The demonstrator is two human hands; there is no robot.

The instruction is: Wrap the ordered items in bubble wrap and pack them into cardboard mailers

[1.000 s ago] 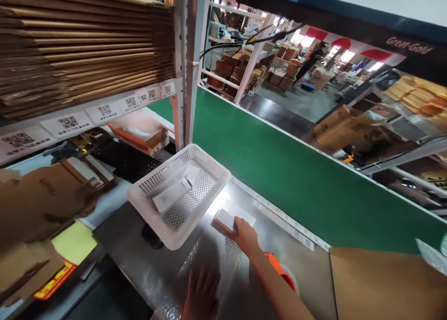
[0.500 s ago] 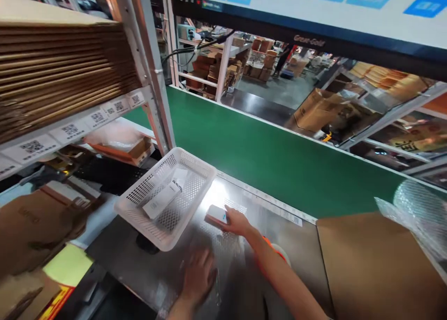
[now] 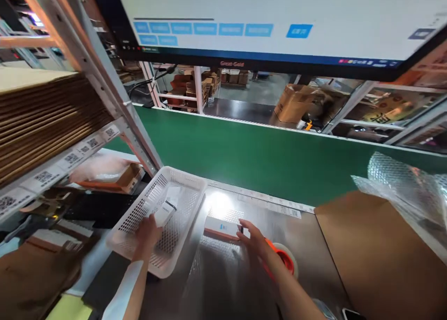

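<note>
My left hand (image 3: 148, 234) reaches into a white perforated plastic basket (image 3: 190, 196) and closes its fingers on a white package with a dark band (image 3: 167, 207) lying inside. My right hand (image 3: 253, 236) rests on the steel worktop (image 3: 223, 282), fingers curled against the end of a small white box with an orange base (image 3: 221, 228). The box lies on a sheet of bubble wrap (image 3: 213, 259). A roll of tape with an orange core (image 3: 284, 259) sits just behind my right wrist.
A green conveyor belt (image 3: 265, 154) runs behind the worktop. Flat cardboard (image 3: 377, 245) and loose bubble wrap (image 3: 401, 185) lie at the right. Stacked flat cartons (image 3: 42, 119) fill the left shelf with QR labels; a large monitor (image 3: 265, 22) hangs overhead.
My left hand left the bubble wrap and went into the basket onto the white package. My right hand stayed at the small box. The view tilted up and right.
</note>
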